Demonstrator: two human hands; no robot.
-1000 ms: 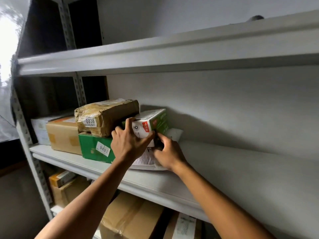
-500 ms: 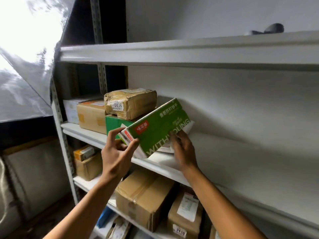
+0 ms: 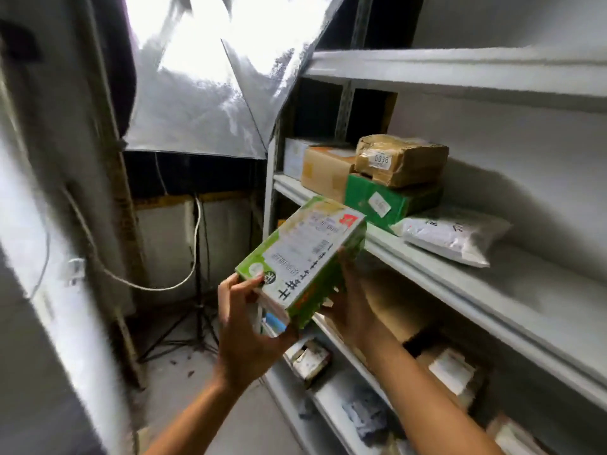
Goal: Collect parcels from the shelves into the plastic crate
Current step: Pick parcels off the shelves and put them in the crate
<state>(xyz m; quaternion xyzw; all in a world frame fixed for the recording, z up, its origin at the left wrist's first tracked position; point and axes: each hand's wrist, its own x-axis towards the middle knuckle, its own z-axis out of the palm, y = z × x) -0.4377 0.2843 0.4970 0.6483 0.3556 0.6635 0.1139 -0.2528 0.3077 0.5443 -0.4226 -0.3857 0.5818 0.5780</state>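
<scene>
**Green-and-white carton held clear of the shelving**

Held in both hands in front of the shelf unit: a flat rectangular carton [image 3: 302, 254] of glossy printed card, green along its edges, white on the broad face with dark printed characters and a small red mark at the far corner. Tilted, far end raised, near end low. Off the shelf, just left of the middle shelf [image 3: 492, 290] edge.

Left hand [image 3: 243, 336]: fingers curled round the carton's near left corner, thumb on the upper face, palm beneath. Right hand [image 3: 353, 310]: cupped under the right long side, fingertips wrapped up over the green edge.

On the middle shelf, a smooth grey-white metal board with a rolled front lip, from near to far: a soft white padded mailer [image 3: 453, 236], pillow-shaped and lightly wrinkled; a green cardboard box [image 3: 391, 201] with a white sticker; on top of it, a lumpy parcel wrapped in shiny brown tape [image 3: 402, 159], tagged 0038; to the left, a plain brown cardboard box [image 3: 325, 172]; beyond, a pale box, partly hidden.

Below, on the lower shelves: more brown cartons and labelled parcels, blurred.

To the left: a crinkled silver reflective umbrella [image 3: 197, 93] on a thin black tripod stand [image 3: 197, 290], with a white cable [image 3: 193, 238] hanging in a loop.

Plastic crate: out of view.
</scene>
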